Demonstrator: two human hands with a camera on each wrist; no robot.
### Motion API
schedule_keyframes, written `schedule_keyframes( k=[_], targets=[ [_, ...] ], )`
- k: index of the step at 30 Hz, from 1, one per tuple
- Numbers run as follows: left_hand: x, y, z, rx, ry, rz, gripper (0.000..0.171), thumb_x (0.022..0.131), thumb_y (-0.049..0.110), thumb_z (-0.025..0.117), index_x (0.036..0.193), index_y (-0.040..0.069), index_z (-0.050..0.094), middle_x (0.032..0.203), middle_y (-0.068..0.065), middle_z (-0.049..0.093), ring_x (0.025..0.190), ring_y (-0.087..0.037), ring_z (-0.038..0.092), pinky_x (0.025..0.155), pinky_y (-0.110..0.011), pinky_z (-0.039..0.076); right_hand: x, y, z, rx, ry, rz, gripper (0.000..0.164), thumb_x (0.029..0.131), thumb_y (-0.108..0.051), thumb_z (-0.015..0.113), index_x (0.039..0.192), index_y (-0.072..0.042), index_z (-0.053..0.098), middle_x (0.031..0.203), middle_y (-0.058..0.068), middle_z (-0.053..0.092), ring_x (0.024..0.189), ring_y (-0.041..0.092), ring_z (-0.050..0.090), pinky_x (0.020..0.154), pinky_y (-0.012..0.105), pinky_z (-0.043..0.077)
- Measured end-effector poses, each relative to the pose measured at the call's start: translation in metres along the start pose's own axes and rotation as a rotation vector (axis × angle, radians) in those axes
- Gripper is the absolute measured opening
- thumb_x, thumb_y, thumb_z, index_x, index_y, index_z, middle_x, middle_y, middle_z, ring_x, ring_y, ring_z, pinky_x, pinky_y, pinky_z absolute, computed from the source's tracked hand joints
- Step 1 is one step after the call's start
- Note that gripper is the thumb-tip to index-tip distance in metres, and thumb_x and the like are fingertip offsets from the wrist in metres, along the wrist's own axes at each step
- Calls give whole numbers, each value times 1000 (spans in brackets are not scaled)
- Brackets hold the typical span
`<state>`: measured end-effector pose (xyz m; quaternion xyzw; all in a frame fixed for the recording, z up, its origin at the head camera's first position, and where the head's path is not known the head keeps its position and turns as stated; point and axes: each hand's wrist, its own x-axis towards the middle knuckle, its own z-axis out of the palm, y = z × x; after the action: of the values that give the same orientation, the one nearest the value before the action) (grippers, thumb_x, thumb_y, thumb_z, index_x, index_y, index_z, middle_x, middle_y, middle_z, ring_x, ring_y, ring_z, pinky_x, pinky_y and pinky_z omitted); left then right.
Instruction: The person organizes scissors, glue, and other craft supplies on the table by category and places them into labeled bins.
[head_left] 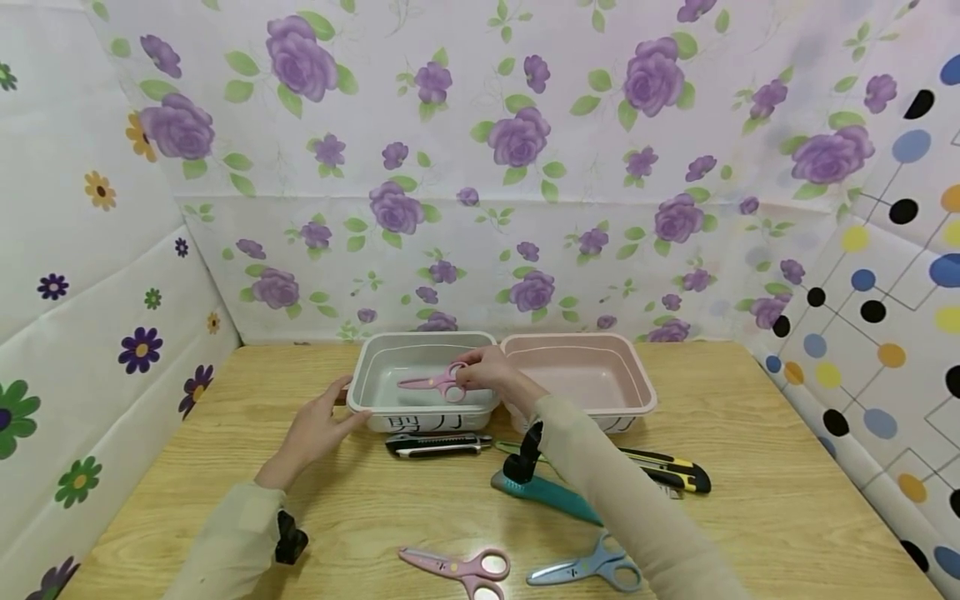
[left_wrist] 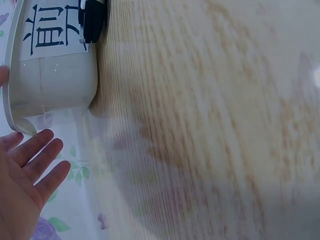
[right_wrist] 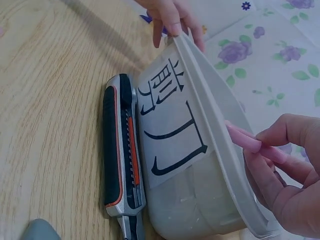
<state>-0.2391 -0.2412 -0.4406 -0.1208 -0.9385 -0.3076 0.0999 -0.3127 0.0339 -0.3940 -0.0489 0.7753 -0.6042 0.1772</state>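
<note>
The pink scissors (head_left: pixel 432 382) sit over the mouth of the grey box (head_left: pixel 427 410), blades toward its left end; the right hand (head_left: pixel 486 369) has its grip closed tight, finger and thumb pinching their handle. The step in hand seems to be boxing them (next probably calls for lowering, then releasing). At the box's left end, the left hand (head_left: pixel 313 427) touches the rim, fingers straight and spread.

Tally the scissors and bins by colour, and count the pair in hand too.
Pink scissors: 2
Blue scissors: 1
Grey bin: 1
Pink bin: 1
Total: 5
</note>
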Motion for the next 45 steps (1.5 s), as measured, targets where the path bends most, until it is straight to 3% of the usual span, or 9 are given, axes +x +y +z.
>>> schedule_keyframes(
  k=[18,28,35,40,43,45],
  targets=[
    [-1,2,-1,-9,2,-13,71,85,43,60,137,2,35,114,-19,59,104,-35,55,82,-54,44,1,4,13,-208,27,-109,31,70,7,59,101,6,66,79,8,60,65,11,53,57,23,50],
    [-2,-1,0,-6,-4,-17,73,85,45,58,138,2,33,115,-18,59,105,-35,55,81,-53,44,2,5,16,-295,84,-186,38,69,8,59,106,9,63,72,6,54,59,8,46,50,17,40],
    [-2,-2,0,-17,0,-11,72,86,45,58,138,2,33,116,-18,59,105,-35,54,81,-54,44,31,28,16,-307,136,-246,32,65,5,62,97,-1,69,69,5,58,60,14,51,52,26,44],
    [-2,-2,0,-20,3,-8,71,85,44,59,138,3,34,115,-18,59,105,-35,55,81,-54,44,30,28,19,-340,184,-278,32,64,4,60,96,4,68,66,5,57,57,13,51,49,24,44],
    [-3,-1,0,-15,4,-9,71,85,44,59,138,3,34,115,-18,59,104,-35,55,81,-54,44,29,27,20,-333,168,-270,37,65,5,61,101,5,65,69,5,57,59,13,50,51,24,44],
    [-3,0,-1,-12,4,-9,71,85,43,59,138,3,34,115,-18,59,105,-35,55,81,-54,44,40,33,19,-327,152,-265,41,65,5,63,105,3,64,73,6,57,63,15,50,53,26,44]
  ],
)
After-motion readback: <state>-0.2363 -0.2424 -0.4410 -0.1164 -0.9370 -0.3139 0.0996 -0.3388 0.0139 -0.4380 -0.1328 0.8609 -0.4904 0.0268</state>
